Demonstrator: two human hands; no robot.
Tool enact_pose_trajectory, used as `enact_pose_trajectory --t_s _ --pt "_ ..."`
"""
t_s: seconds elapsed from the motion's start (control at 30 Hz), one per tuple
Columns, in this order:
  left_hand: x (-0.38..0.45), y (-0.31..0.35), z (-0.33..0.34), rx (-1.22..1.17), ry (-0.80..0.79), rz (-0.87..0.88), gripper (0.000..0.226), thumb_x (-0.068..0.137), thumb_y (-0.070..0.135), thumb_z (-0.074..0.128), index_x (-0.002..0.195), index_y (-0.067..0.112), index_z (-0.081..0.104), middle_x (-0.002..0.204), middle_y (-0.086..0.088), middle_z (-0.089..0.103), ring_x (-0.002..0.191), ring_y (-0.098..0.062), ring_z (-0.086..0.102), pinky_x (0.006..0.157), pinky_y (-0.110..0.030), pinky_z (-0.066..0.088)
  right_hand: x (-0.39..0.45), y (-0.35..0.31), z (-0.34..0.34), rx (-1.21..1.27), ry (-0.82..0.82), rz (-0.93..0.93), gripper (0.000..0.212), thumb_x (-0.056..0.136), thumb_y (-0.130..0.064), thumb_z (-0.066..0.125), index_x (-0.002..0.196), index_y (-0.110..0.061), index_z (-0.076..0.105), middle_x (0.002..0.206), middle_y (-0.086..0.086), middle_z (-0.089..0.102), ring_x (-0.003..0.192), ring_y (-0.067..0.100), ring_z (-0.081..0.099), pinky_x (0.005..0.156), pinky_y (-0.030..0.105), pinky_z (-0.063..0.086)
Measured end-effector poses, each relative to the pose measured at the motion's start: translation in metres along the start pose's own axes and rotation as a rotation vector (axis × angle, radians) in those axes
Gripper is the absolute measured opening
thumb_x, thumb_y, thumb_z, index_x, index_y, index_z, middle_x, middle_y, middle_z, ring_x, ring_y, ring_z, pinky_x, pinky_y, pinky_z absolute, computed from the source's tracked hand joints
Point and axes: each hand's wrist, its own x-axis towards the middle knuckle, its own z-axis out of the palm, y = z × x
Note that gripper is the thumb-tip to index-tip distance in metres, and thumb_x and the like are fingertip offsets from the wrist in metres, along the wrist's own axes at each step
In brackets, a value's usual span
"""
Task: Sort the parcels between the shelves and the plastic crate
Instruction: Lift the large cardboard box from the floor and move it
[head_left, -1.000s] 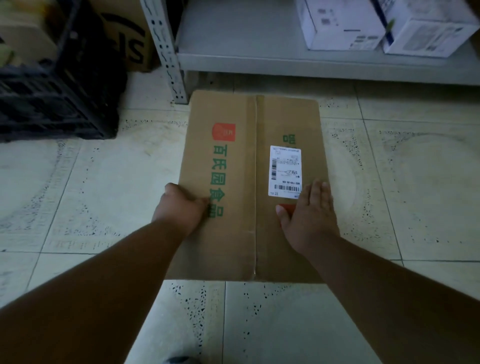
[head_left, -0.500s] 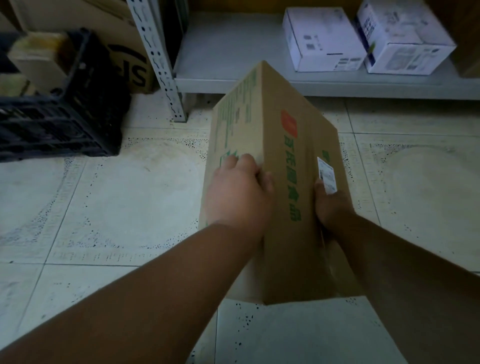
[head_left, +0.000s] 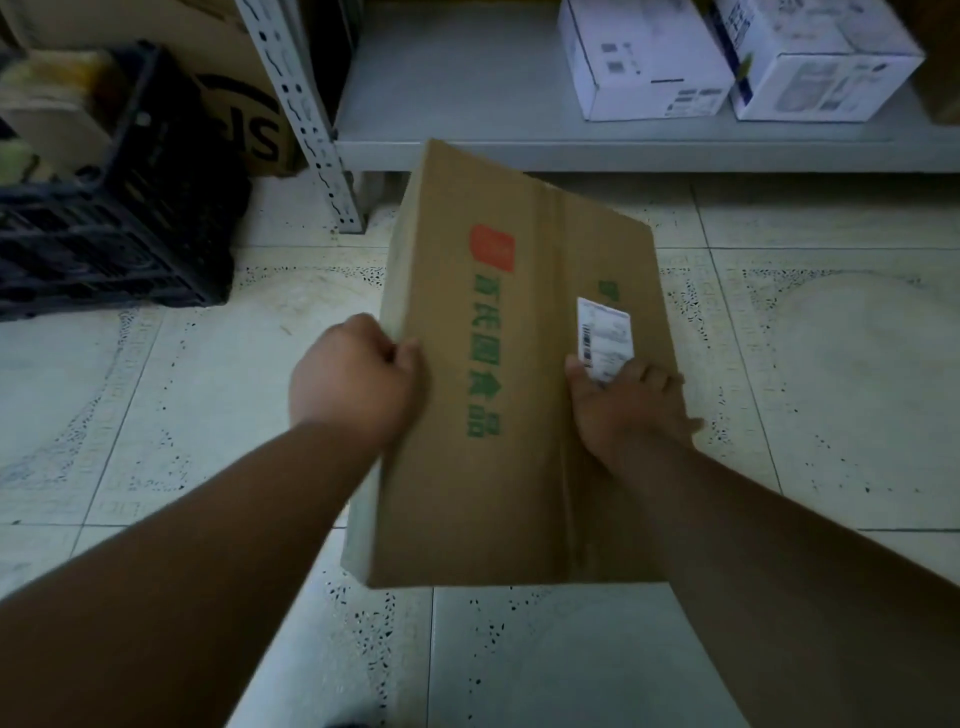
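I'm mid-carry with the brown parcel (head_left: 498, 374), left hand (head_left: 358, 382) curled on its edge, right hand (head_left: 628, 405) seemingly flat, fingers spread; next, set it squarely on the shelf (head_left: 467, 98)

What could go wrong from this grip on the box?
1. The brown box is tilted; the left hand grips only its edge and the right hand lies on the face, so it may slip.
2. The shelf edge and upright post sit close ahead; a corner could catch.
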Motion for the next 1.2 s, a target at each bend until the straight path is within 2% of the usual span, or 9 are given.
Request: enact_pose_trajectory --t_s 0.27,0.33,0.47,0.57,0.67,0.77,0.87,1.03,1.2 --pt "0.022 -0.078 0.035 0.049 -0.222 -0.235 0.030 0.095 0.032 0.050 0.109 0.007 0.062 0.105 -0.015 0.067 0.091 -0.035 0.064 0.080 -0.041 0.054 -0.018 -0.024 0.030 -0.198 0.048 -0.245 0.087 0.093 -0.073 0.035 0.156 -0.014 0.022 0.167 0.016 0.009 0.153 0.040 0.001 0.114 0.065 0.025" --pt "0.021 -0.080 0.039 0.097 -0.231 -0.183 0.035 0.095 0.030 0.052 0.119 0.005 0.059 0.119 -0.018 0.061 0.103 -0.038 0.062 0.087 -0.044 0.052 -0.019 -0.023 0.031 -0.187 0.056 -0.256 0.086 0.093 -0.071 0.039 0.156 -0.015 0.023 0.168 0.017 0.005 0.154 0.040 -0.003 0.117 0.062 0.022" --pt "0.003 -0.061 0.044 0.354 -0.246 0.172 0.046 0.095 0.034 0.054 0.137 0.016 0.053 0.134 -0.009 0.052 0.120 -0.030 0.050 0.100 -0.043 0.050 -0.023 -0.018 0.030 -0.042 0.038 -0.154 0.077 0.092 -0.066 0.051 0.152 -0.024 0.031 0.166 0.025 -0.004 0.153 0.046 -0.001 0.121 0.056 0.016" --pt "-0.005 -0.049 0.051 0.433 -0.358 0.102 0.062 0.099 0.046 0.040 0.149 0.008 0.041 0.147 -0.013 0.043 0.129 -0.032 0.044 0.106 -0.042 0.046 -0.028 -0.026 0.017 0.063 0.074 -0.091 0.059 0.091 -0.059 0.058 0.139 -0.024 0.048 0.154 0.021 0.033 0.136 0.040 0.038 0.109 0.047 0.038" --pt "0.003 -0.051 0.051 0.512 -0.437 0.009 0.096 0.091 0.074 0.025 0.153 0.001 0.031 0.155 -0.025 0.031 0.140 -0.040 0.036 0.114 -0.048 0.039 -0.044 -0.039 -0.001 0.132 0.160 -0.116 0.050 0.093 -0.051 0.060 0.130 -0.018 0.056 0.132 0.013 0.053 0.119 0.033 0.049 0.096 0.040 0.042" --pt "0.023 -0.059 0.044 0.447 -0.487 -0.165 0.120 0.081 0.089 0.023 0.156 -0.004 0.014 0.161 -0.030 0.015 0.148 -0.045 0.021 0.120 -0.051 0.026 -0.075 -0.056 -0.019 0.156 0.244 -0.271 0.034 0.094 -0.041 0.056 0.118 -0.017 0.060 0.131 0.009 0.055 0.118 0.031 0.049 0.099 0.039 0.039" --pt "0.038 -0.074 0.036 0.323 -0.499 -0.301 0.125 0.078 0.090 0.027 0.157 -0.003 -0.002 0.165 -0.027 0.001 0.151 -0.045 0.013 0.122 -0.052 0.018 -0.106 -0.079 -0.039 0.231 0.222 -0.398 0.029 0.096 -0.033 0.053 0.121 -0.018 0.055 0.145 0.009 0.047 0.127 0.031 0.043 0.105 0.039 0.037" --pt "0.048 -0.101 0.025 0.039 -0.473 -0.357 0.117 0.080 0.080 0.048 0.157 -0.001 0.013 0.160 -0.025 0.021 0.141 -0.041 0.034 0.116 -0.048 0.033 -0.131 -0.100 -0.051 0.198 0.078 -0.464 0.042 0.098 -0.027 0.053 0.138 -0.018 0.044 0.167 0.013 0.016 0.147 0.034 0.021 0.119 0.043 0.026" --pt "0.047 -0.117 0.019 -0.059 -0.444 -0.315 0.118 0.074 0.088 0.040 0.156 0.005 0.025 0.154 -0.020 0.034 0.136 -0.039 0.043 0.112 -0.053 0.039 -0.140 -0.118 -0.048 0.193 0.079 -0.503 0.044 0.094 -0.022 0.060 0.136 -0.019 0.047 0.168 0.013 0.009 0.144 0.030 0.020 0.114 0.037 0.023"
